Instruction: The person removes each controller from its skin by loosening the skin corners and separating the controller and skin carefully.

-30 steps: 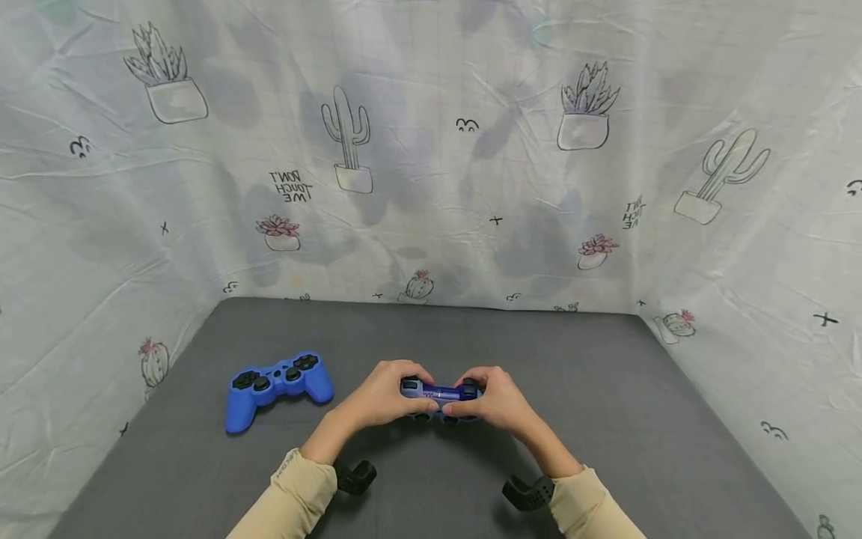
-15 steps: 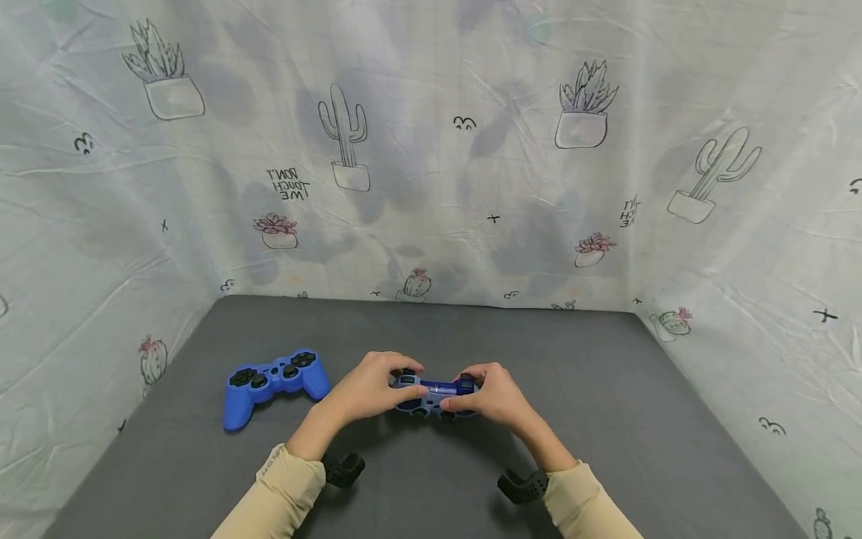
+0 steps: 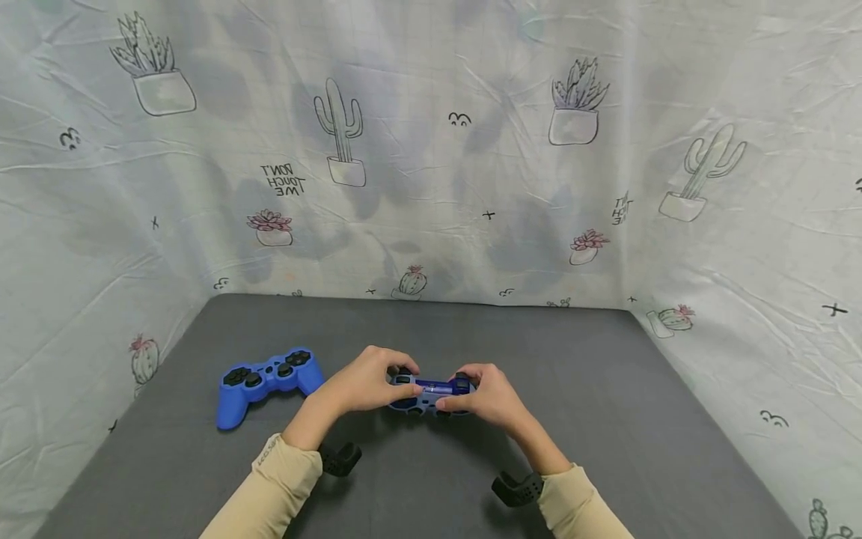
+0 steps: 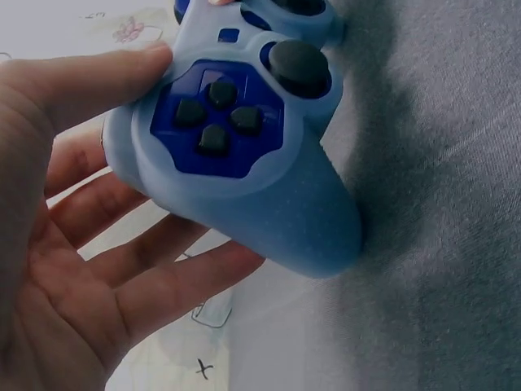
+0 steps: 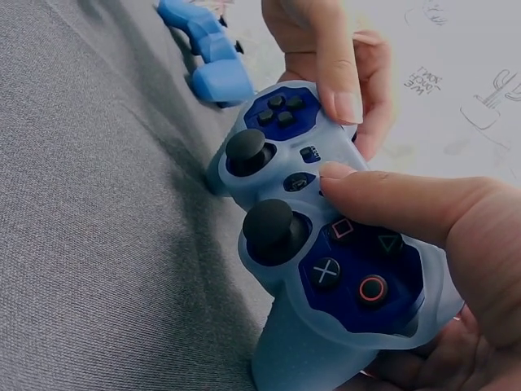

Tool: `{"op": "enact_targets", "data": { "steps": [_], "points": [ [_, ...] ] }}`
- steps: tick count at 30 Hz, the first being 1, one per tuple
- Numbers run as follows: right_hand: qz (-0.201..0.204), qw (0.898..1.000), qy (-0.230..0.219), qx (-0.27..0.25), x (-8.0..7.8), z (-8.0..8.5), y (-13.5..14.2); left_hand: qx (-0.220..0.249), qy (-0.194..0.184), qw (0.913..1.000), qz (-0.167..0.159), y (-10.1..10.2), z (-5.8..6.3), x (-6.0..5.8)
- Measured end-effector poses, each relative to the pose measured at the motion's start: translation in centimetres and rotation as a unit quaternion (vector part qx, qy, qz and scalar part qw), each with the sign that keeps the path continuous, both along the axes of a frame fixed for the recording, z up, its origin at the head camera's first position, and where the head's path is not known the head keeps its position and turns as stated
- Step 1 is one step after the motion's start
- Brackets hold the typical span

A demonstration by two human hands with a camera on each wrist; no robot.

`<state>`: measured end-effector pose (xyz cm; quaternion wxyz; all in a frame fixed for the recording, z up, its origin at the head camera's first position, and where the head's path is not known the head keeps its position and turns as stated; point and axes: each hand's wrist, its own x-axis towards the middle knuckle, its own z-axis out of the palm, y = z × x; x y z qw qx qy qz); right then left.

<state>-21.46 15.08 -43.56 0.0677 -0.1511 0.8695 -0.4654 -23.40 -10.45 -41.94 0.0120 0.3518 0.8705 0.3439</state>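
A dark-blue game controller (image 3: 434, 388) in a cloudy light-blue silicone skin is held between both hands, above the grey table. My left hand (image 3: 370, 380) grips its left end; in the left wrist view the thumb (image 4: 122, 77) lies along the top edge beside the direction buttons (image 4: 216, 118), the fingers behind the body. My right hand (image 3: 490, 395) holds the other end. In the right wrist view its thumb (image 5: 399, 195) reaches over the face, with the tip by the small centre buttons. Both black thumbsticks (image 5: 273, 228) face the table side.
A second controller (image 3: 269, 378), bright blue with black buttons, lies on the table (image 3: 572, 449) to the left, close to my left forearm. White cloth (image 3: 417, 150) printed with cacti hangs around the back and sides. Black straps (image 3: 517, 489) are on both wrists.
My left hand has shifted left and slightly away, its thumb sliding from the controller's middle to its left part. The right hand keeps its hold. The head view has drifted slightly.
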Motion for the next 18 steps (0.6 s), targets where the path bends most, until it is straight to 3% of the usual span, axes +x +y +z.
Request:
{"op": "enact_targets", "data": {
  "steps": [8,18],
  "points": [
    [0.003,1.0,0.009,-0.007,0.03,-0.14,0.03,-0.008,-0.001,0.9998,-0.016,0.05,0.35,0.01],
    [-0.003,1.0,-0.001,-0.018,0.08,-0.3,-0.04,0.02,0.012,0.9997,0.001,0.46,0.02,0.59]
  ]
}}
